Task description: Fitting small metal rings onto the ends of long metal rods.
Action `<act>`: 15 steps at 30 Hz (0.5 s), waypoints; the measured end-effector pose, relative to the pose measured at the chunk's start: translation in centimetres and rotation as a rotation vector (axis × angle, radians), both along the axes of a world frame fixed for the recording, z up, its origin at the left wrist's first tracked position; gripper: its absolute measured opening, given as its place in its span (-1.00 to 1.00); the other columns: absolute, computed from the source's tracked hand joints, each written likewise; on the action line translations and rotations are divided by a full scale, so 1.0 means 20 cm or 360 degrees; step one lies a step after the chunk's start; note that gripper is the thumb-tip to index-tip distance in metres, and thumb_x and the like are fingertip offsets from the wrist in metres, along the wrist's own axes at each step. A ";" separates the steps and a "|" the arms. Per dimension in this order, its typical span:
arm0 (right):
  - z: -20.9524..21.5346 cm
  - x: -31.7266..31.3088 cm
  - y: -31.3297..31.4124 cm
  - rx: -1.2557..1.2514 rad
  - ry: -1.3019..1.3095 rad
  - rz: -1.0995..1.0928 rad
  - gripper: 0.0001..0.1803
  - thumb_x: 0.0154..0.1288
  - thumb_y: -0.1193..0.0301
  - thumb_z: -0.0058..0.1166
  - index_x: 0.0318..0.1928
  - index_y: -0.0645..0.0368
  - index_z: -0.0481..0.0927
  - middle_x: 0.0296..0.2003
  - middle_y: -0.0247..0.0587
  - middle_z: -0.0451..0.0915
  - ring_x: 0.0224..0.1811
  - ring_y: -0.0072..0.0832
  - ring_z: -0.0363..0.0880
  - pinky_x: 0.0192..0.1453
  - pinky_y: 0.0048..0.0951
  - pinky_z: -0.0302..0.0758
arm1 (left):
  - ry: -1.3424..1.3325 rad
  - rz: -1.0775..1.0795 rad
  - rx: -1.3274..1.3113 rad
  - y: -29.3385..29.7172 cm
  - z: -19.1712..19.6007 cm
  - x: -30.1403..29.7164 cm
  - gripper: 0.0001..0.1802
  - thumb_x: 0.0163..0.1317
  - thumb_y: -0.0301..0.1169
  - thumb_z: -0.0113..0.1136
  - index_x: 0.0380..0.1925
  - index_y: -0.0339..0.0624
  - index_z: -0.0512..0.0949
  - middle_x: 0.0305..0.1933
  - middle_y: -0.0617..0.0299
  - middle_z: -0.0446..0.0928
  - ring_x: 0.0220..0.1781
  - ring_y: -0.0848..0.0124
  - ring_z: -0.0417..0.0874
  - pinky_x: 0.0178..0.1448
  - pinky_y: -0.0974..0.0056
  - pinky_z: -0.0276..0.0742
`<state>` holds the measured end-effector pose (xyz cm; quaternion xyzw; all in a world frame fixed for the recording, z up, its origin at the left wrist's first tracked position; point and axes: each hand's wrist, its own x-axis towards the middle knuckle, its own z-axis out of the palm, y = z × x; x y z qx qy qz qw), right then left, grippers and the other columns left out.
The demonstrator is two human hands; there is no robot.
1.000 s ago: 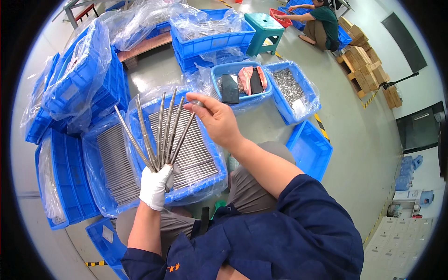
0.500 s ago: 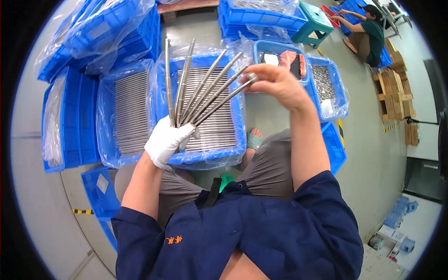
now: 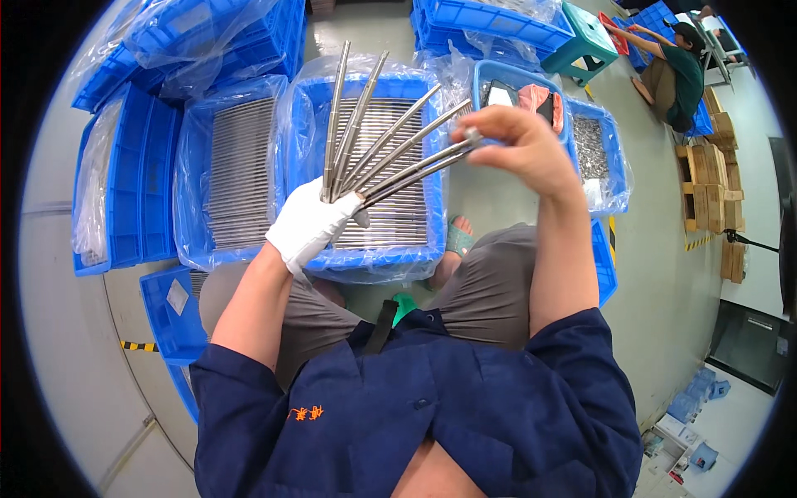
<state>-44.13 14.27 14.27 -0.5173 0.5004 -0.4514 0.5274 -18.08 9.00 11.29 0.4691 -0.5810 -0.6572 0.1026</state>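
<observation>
My left hand (image 3: 311,222), in a white glove, is closed round the lower ends of several long steel rods (image 3: 354,120). They fan out upward and to the right from the fist. My bare right hand (image 3: 525,148) pinches a small shiny metal piece (image 3: 472,135) between thumb and forefinger. That piece is at the tip of the lowest, rightmost rods; whether it sits on a rod or just touches one I cannot tell. Under the rods stands a plastic-lined blue crate (image 3: 365,264) with rows of similar rods (image 3: 390,224).
A second lined crate of rods (image 3: 189,187) stands to the left, beside stacked blue crates (image 3: 137,187). Ahead right are a light blue bin (image 3: 484,76) with a pink cloth, and a bin of small metal parts (image 3: 591,149). A person (image 3: 682,79) crouches far right near wooden pallets (image 3: 710,187).
Both hands and the rods have shifted slightly right and upward in the picture. The rightmost rods now lie closer together, and the small metal piece stays pinched at their tips.
</observation>
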 end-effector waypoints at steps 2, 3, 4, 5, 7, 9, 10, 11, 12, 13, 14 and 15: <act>-0.01 0.06 0.00 0.0019 -0.0095 0.0005 -0.61 -0.06 0.64 0.16 -0.13 0.25 0.47 -0.25 -0.23 0.55 -0.25 -0.60 0.49 -0.14 -0.58 0.44 | -0.0037 -0.0032 -0.0009 0.00 -0.01 0.00 -0.75 0.12 -0.28 0.06 -0.30 -0.23 0.48 -0.54 0.29 0.52 -0.58 0.61 0.36 -0.51 0.47 0.28; -0.01 0.06 0.00 0.0018 -0.0096 0.0011 -0.61 -0.06 0.64 0.16 -0.13 0.25 0.47 -0.25 -0.23 0.55 -0.25 -0.60 0.49 -0.14 -0.58 0.44 | -0.0015 -0.0022 0.0010 -0.01 -0.01 0.00 -0.76 0.12 -0.28 0.06 -0.30 -0.22 0.48 -0.54 0.29 0.53 -0.55 0.60 0.38 -0.46 0.46 0.30; -0.01 0.06 0.00 -0.0001 -0.0024 -0.0013 -0.62 -0.05 0.63 0.14 -0.13 0.24 0.48 -0.26 -0.23 0.55 -0.25 -0.59 0.50 -0.14 -0.58 0.44 | 0.0007 -0.0012 0.0028 -0.01 -0.02 0.00 -0.76 0.13 -0.28 0.06 -0.31 -0.22 0.49 -0.53 0.29 0.53 -0.52 0.58 0.40 -0.42 0.46 0.32; -0.01 0.05 0.01 -0.0020 0.0048 -0.0037 -0.64 -0.03 0.62 0.13 -0.13 0.23 0.48 -0.27 -0.22 0.56 -0.25 -0.59 0.50 -0.13 -0.57 0.44 | 0.0006 -0.0006 0.0026 -0.01 -0.01 0.00 -0.76 0.13 -0.28 0.06 -0.31 -0.22 0.49 -0.53 0.29 0.53 -0.52 0.58 0.40 -0.42 0.46 0.32; -0.02 -0.07 0.03 -0.0045 0.0051 -0.0229 -0.66 0.00 0.59 0.09 -0.12 0.24 0.47 -0.29 -0.20 0.57 -0.24 -0.56 0.52 -0.11 -0.56 0.44 | -0.0121 -0.0067 -0.0133 0.00 0.00 -0.01 -0.76 0.13 -0.28 0.06 -0.31 -0.22 0.49 -0.54 0.30 0.53 -0.46 0.57 0.44 -0.35 0.44 0.34; -0.05 -0.14 -0.02 -0.0057 -0.0137 -0.0339 -0.69 0.05 0.54 0.07 -0.12 0.27 0.46 -0.30 -0.16 0.57 -0.22 -0.52 0.53 -0.07 -0.54 0.43 | -0.0121 -0.0084 -0.0183 0.01 0.01 -0.01 -0.76 0.13 -0.28 0.07 -0.31 -0.23 0.49 -0.54 0.30 0.53 -0.44 0.56 0.46 -0.30 0.42 0.36; -0.06 -0.12 -0.04 0.0004 -0.0168 -0.0373 -0.68 0.06 0.52 0.08 -0.12 0.28 0.46 -0.30 -0.15 0.57 -0.22 -0.51 0.53 -0.05 -0.53 0.42 | -0.0143 -0.0085 -0.0174 0.01 0.02 -0.02 -0.77 0.13 -0.30 0.07 -0.32 -0.23 0.49 -0.54 0.29 0.53 -0.44 0.55 0.47 -0.30 0.41 0.37; -0.09 -0.12 -0.04 0.0039 -0.0202 -0.0324 -0.67 0.07 0.49 0.09 -0.10 0.27 0.45 -0.28 -0.16 0.56 -0.20 -0.51 0.52 -0.01 -0.52 0.40 | -0.0165 -0.0087 -0.0165 0.01 0.02 -0.03 -0.78 0.12 -0.31 0.07 -0.33 -0.24 0.49 -0.54 0.29 0.53 -0.45 0.54 0.48 -0.31 0.40 0.38; -0.09 -0.11 -0.04 0.0041 -0.0205 -0.0324 -0.67 0.07 0.49 0.09 -0.10 0.27 0.45 -0.28 -0.16 0.56 -0.20 -0.51 0.52 -0.01 -0.52 0.40 | -0.0168 -0.0087 -0.0164 0.02 0.02 -0.02 -0.78 0.12 -0.31 0.07 -0.33 -0.24 0.49 -0.54 0.29 0.53 -0.45 0.54 0.48 -0.31 0.40 0.38; -0.08 -0.10 -0.04 0.0027 -0.0251 -0.0212 -0.67 0.09 0.48 0.06 -0.08 0.26 0.44 -0.25 -0.14 0.55 -0.18 -0.48 0.51 0.01 -0.49 0.40 | -0.0144 -0.0101 -0.0194 0.02 0.01 -0.02 -0.79 0.11 -0.33 0.07 -0.35 -0.25 0.49 -0.54 0.28 0.53 -0.46 0.53 0.48 -0.31 0.40 0.38; -0.08 -0.09 -0.04 0.0014 -0.0297 -0.0099 -0.66 0.12 0.48 0.04 -0.05 0.25 0.43 -0.22 -0.12 0.53 -0.16 -0.44 0.50 0.03 -0.46 0.39 | -0.0120 -0.0115 -0.0223 0.03 0.01 -0.02 -0.80 0.11 -0.34 0.07 -0.37 -0.25 0.49 -0.54 0.28 0.52 -0.46 0.53 0.48 -0.32 0.40 0.38; -0.08 -0.10 -0.04 0.0000 -0.0324 -0.0079 -0.65 0.10 0.49 0.05 -0.06 0.25 0.43 -0.22 -0.12 0.53 -0.15 -0.46 0.50 0.02 -0.48 0.40 | -0.0119 -0.0112 -0.0223 0.03 0.00 -0.02 -0.80 0.11 -0.34 0.07 -0.37 -0.25 0.49 -0.54 0.28 0.52 -0.46 0.53 0.48 -0.32 0.40 0.38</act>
